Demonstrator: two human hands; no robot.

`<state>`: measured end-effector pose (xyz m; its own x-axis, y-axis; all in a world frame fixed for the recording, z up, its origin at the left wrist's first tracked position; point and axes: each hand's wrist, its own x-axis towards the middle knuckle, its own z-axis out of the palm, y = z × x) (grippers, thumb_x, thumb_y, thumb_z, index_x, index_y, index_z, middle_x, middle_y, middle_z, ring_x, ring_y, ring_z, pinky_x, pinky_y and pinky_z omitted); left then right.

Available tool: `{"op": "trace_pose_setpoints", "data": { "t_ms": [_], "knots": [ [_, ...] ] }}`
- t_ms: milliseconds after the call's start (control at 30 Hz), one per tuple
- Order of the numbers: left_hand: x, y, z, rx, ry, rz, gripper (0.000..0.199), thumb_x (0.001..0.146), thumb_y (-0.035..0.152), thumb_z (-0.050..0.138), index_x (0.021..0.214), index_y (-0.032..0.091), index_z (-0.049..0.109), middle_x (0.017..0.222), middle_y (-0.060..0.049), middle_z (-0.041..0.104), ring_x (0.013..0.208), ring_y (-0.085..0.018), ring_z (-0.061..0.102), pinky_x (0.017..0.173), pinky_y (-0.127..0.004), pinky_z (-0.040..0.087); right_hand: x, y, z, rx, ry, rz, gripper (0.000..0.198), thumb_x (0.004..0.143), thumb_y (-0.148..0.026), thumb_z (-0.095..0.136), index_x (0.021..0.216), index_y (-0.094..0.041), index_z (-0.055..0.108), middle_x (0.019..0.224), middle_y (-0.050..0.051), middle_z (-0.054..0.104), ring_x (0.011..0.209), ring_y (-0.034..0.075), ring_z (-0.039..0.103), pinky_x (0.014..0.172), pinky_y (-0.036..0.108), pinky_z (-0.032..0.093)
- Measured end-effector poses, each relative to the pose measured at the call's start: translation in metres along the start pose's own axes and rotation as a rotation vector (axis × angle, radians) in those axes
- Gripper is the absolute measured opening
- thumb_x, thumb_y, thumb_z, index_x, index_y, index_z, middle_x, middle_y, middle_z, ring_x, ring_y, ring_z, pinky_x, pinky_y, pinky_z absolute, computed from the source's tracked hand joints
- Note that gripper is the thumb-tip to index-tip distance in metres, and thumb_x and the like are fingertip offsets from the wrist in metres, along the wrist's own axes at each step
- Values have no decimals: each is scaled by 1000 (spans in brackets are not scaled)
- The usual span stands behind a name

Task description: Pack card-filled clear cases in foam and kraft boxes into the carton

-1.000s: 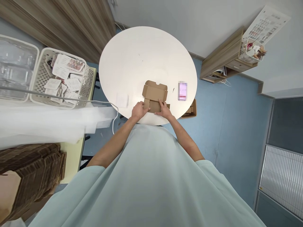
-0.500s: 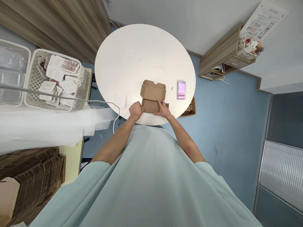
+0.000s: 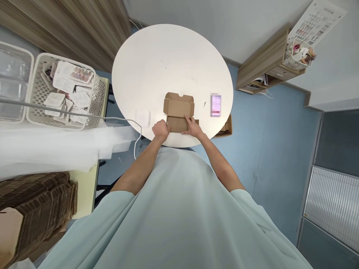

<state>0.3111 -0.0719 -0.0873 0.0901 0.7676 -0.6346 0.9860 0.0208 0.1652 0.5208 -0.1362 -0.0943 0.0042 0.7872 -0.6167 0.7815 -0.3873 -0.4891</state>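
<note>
A small brown cardboard box [image 3: 178, 107] lies on the white oval table [image 3: 168, 56] near its front edge, with its lid folded back away from me. My left hand [image 3: 161, 129] is closed at the box's near left corner, its fingers curled on the side wall. At the right end, my right hand [image 3: 193, 127] grips the box, one finger reaching over its inside and the thumb along the near edge. A side flap sticks out beyond the right hand. The left fingertips are mostly hidden.
A phone [image 3: 215, 105] with a blurred pink screen lies to the right, and a pale square packet [image 3: 143, 118] to the left. A white cable [image 3: 117, 118] crosses the left side. A perforated basket [image 3: 97, 93] of cards and stacked flat cardboard [image 3: 42, 209] stand at left.
The box lid has shifted slightly left and lies a little flatter. Both hands keep nearly the same place on the box. The camera view has moved slightly.
</note>
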Motion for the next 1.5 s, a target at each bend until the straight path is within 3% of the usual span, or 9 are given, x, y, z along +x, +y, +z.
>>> {"op": "trace_pose_setpoints", "data": {
  "t_ms": [167,233,300,433,533,833,1067,1233,1500],
  "knots": [
    [1,-6,2,-50,-1,-16,30,101,29,54,122,15,70,122,-25,77,117,-42,73,92,-48,57,-15,6,-5,91,157,-22,110,101,-42,77,184,-36,4,177,18,37,141,33,63,114,49,60],
    [1,-8,4,-68,-4,-22,30,101,30,54,122,16,70,121,-25,77,118,-42,73,94,-49,56,-25,15,-4,121,300,37,95,108,-42,63,184,-32,6,169,17,47,131,29,67,108,44,62],
    [0,-8,5,-77,-3,-27,31,101,29,53,124,16,70,122,-25,76,119,-43,72,96,-50,56,-34,27,-1,132,408,155,82,110,-43,56,181,-25,20,159,17,58,122,27,70,104,42,62],
    [-2,-8,6,-88,-8,-27,34,102,29,52,127,14,69,128,-26,75,123,-44,71,100,-51,56,-42,43,11,179,388,321,45,110,-42,56,146,-17,61,135,16,74,113,26,73,103,39,59],
    [-3,-7,5,-84,-6,-30,34,103,29,53,128,13,69,129,-26,75,124,-44,71,101,-51,56,-43,44,17,211,333,368,25,111,-39,54,118,-20,69,124,12,80,114,25,74,102,37,57],
    [-3,-8,5,-60,-26,-17,30,106,24,52,127,8,68,127,-27,75,122,-41,73,99,-47,56,-45,19,16,234,356,313,21,114,-40,49,113,-25,64,122,8,82,114,25,78,97,34,58],
    [-6,-8,6,-64,-5,-33,30,101,28,53,123,16,69,123,-24,77,119,-42,73,95,-48,57,-36,-6,13,201,295,226,31,111,-56,59,115,-25,66,130,9,81,121,27,75,102,37,57],
    [-8,-10,7,-74,-12,-33,31,102,28,53,125,16,69,123,-24,77,122,-42,72,97,-48,57,-22,-10,12,139,257,263,22,112,-41,61,124,-23,66,126,9,83,120,27,76,100,37,58],
    [-9,-13,10,-91,-7,-39,32,102,29,53,125,17,69,125,-25,76,121,-43,72,97,-50,56,-9,-12,9,-11,209,333,13,108,-32,59,103,-25,69,112,11,82,103,32,76,88,42,61]
  ]
}}
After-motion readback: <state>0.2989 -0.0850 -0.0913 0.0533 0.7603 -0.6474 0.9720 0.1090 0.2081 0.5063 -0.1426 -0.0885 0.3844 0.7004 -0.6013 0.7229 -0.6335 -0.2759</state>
